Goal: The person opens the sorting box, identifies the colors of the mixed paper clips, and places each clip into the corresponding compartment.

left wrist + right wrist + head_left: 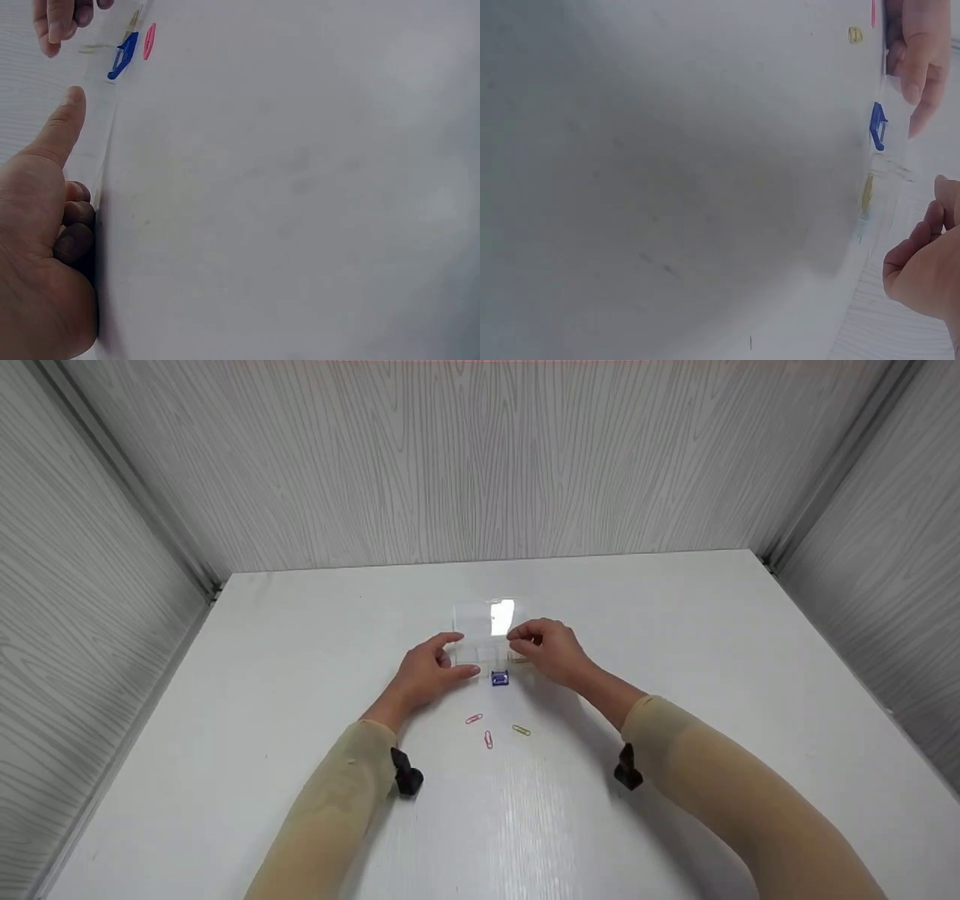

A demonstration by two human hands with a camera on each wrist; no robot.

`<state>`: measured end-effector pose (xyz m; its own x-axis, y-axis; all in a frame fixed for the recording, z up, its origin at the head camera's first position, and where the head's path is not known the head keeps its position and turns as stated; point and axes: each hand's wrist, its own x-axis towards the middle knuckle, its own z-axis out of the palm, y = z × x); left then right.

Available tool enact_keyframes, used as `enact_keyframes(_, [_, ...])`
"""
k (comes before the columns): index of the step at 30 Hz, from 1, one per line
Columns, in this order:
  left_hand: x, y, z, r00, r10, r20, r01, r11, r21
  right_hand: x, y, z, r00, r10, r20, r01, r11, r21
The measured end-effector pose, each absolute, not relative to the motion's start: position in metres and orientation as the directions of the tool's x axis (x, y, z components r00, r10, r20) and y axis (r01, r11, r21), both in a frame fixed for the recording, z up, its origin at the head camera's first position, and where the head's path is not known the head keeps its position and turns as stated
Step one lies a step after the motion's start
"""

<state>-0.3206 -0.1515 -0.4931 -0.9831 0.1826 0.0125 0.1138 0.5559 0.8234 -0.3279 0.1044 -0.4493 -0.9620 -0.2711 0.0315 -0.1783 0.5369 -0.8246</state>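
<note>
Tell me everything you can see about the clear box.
The box looks like clear plastic, with dividers, a blue latch on its near side and its lid open beyond. It sits flat on the table, something yellowish in its right part. The left hand curves around its left end; the right hand is at its right.

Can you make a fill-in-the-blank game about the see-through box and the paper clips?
The plastic clasp on the clear rectangular plastic box is coloured ____.
Loose on the white table lie ____ thin wire paper clips.
In the head view, the yellow-green clip lies to the ____ of the two pinkish-red ones.

Missing words: blue; three; right.
</note>
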Motion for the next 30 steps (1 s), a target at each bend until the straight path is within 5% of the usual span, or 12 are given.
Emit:
enact_keyframes(9, [-0.320,-0.151,-0.493,-0.981,0.192,0.010,0.117,0.557,0.822,-0.306,0.121,-0.452,-0.920,-0.389,0.051,-0.250,0.480,-0.841])
enact_keyframes(18, [-0.321,-0.152,-0.493,-0.981,0.192,0.009,0.119,0.566,0.816,-0.287,0.139,-0.463,-0.777,-0.623,-0.085,-0.283,0.468,-0.837])
enact_keyframes(30, [-0.319,-0.152,-0.493,-0.983,0.185,-0.004,0.102,0.564,0.819,-0.285,0.149,-0.473,-0.699,-0.694,-0.171,-0.302,0.503,-0.810])
